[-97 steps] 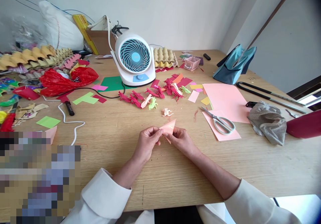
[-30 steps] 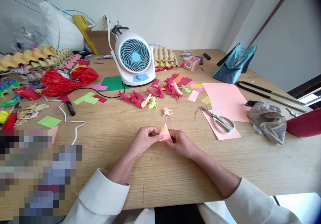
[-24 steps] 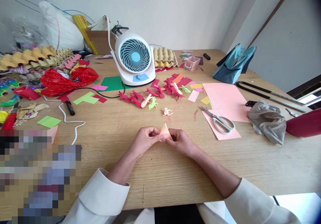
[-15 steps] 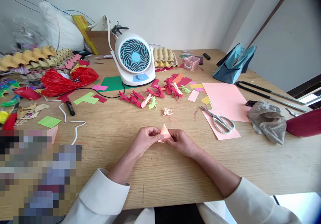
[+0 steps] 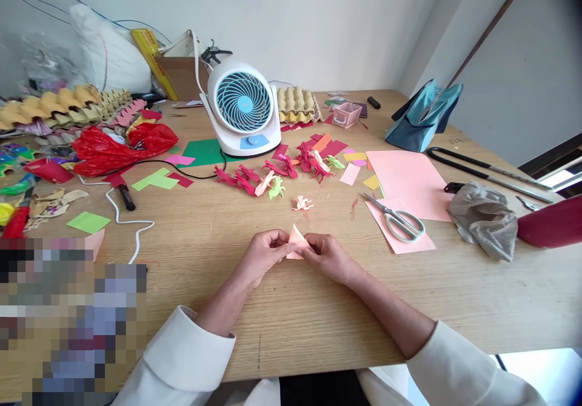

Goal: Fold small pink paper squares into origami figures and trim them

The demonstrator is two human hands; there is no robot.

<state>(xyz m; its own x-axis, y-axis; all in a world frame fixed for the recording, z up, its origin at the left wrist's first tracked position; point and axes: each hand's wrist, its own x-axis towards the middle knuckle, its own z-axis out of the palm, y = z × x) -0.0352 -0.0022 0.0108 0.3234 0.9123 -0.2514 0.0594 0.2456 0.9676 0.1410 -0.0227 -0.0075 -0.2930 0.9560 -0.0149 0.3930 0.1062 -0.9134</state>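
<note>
A small pale-pink piece of folded paper [image 5: 297,238] is held between both hands just above the table's near middle, a pointed corner sticking up. My left hand [image 5: 269,252] pinches its left side, thumb across the front. On the right side my right hand [image 5: 331,257] grips it between thumb and curled fingers; the fingers behind the paper are partly hidden. Just beyond the hands lies a small pale-pink folded paper figure [image 5: 302,203]. Farther back is a cluster of red folded paper figures [image 5: 245,179], with a green one [image 5: 276,187] among them.
A white fan [image 5: 245,109] stands at the back. To the right, scissors [image 5: 400,219] rest on pink paper, near a larger pink sheet [image 5: 409,179], a crumpled grey cloth [image 5: 484,218] and a blue bag [image 5: 422,115]. A black marker [image 5: 127,197] and white cord [image 5: 119,219] lie left.
The upright corner of the pink paper has tilted slightly to the left. Both hands stay in nearly the same place, still gripping it.
</note>
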